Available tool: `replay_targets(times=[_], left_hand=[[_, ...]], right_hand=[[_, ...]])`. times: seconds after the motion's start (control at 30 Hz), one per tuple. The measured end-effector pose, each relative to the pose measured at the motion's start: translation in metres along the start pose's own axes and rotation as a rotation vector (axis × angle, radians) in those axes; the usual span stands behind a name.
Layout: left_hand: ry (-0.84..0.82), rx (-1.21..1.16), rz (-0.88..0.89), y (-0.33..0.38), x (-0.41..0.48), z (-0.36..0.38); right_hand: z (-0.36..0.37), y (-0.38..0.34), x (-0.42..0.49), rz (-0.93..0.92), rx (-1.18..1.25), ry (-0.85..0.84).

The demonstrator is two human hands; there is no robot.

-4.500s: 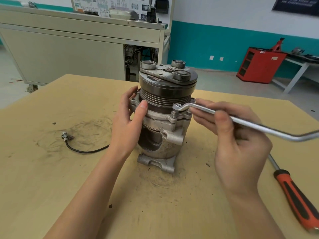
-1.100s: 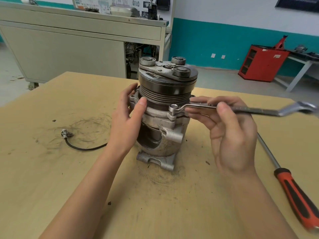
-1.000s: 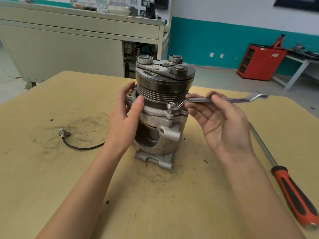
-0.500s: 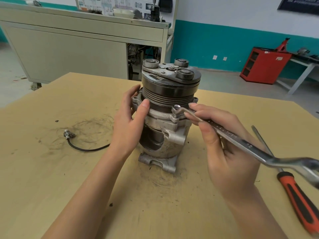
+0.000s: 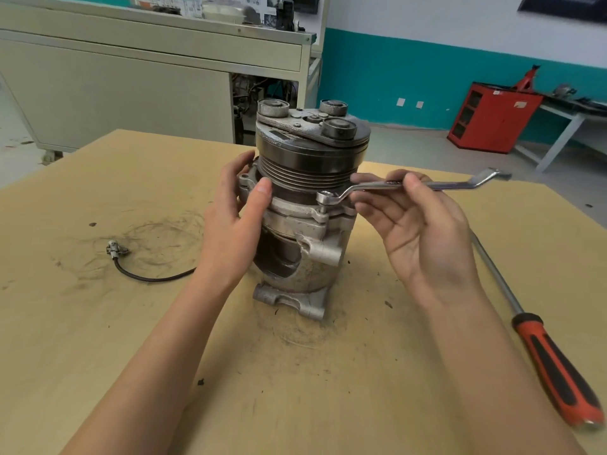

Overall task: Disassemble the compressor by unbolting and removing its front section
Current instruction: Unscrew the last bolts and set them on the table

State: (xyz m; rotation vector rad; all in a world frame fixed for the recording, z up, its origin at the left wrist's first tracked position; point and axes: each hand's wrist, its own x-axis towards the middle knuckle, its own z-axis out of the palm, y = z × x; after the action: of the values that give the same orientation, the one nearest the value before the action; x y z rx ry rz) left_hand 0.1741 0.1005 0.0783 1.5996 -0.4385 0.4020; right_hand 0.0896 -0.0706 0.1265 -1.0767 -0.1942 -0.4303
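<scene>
The compressor [image 5: 305,247] stands upright on the wooden table [image 5: 98,339], its dark grooved pulley and clutch plate on top. My left hand [image 5: 236,221] grips its left flank at the flange, thumb on the front. A silver offset ring spanner [image 5: 423,184] sits with its ring end on a raised flange bolt [image 5: 325,200] at the front right. My right hand [image 5: 417,231] pinches the spanner's shank between thumb and fingers, palm turned up. The spanner's handle points right and away from me.
A long screwdriver with an orange and black handle [image 5: 558,366] lies on the table at the right. A black cable with a connector [image 5: 138,267] trails left of the compressor. A grey cabinet bench [image 5: 147,77] and a red tool cabinet [image 5: 492,116] stand behind.
The spanner's handle has swung from pointing toward me at the lower right back to pointing right and away, ring end on the bolt throughout. My left hand has kept its hold.
</scene>
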Motion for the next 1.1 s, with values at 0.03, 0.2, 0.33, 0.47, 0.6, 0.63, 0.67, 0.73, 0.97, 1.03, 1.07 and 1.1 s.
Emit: replay_targets(times=[0.03,0.2,0.33,0.47,0.6,0.63,0.67,0.73,0.97,1.03,1.07,1.1], left_hand=[[-0.001,0.003,-0.001,0.0,0.0,0.0],[-0.012,0.015,-0.015,0.001,-0.001,0.0],[-0.011,0.017,-0.021,0.0,-0.001,0.0],[-0.006,0.012,-0.015,0.0,0.0,0.0],[-0.009,-0.007,-0.01,-0.001,0.001,0.001],[-0.012,-0.008,-0.011,-0.002,0.001,0.001],[-0.014,-0.009,-0.016,-0.002,0.001,0.0],[-0.014,-0.015,-0.022,-0.002,0.001,0.0],[-0.014,-0.014,-0.011,0.001,0.0,0.0],[-0.012,-0.015,-0.01,0.002,0.0,0.0],[-0.013,-0.018,-0.01,0.002,0.0,0.0],[-0.014,-0.02,-0.009,0.002,0.0,0.0]], right_hand=[[-0.001,0.0,-0.001,-0.047,-0.017,0.009],[0.008,0.0,-0.018,-0.532,-0.407,0.044],[0.015,0.007,-0.028,-0.726,-0.723,-0.07],[0.009,0.013,-0.033,-0.81,-0.848,-0.13],[0.005,0.015,-0.031,-0.785,-0.784,-0.169],[0.005,0.015,-0.03,-0.749,-0.735,-0.171],[0.005,0.014,-0.028,-0.7,-0.671,-0.168],[0.006,0.011,-0.024,-0.568,-0.5,-0.164],[0.001,-0.002,-0.002,0.007,0.014,-0.03],[0.001,-0.001,-0.002,-0.017,0.016,0.034],[0.001,-0.001,-0.003,-0.09,-0.028,0.06],[0.001,-0.002,-0.006,-0.188,-0.105,0.082]])
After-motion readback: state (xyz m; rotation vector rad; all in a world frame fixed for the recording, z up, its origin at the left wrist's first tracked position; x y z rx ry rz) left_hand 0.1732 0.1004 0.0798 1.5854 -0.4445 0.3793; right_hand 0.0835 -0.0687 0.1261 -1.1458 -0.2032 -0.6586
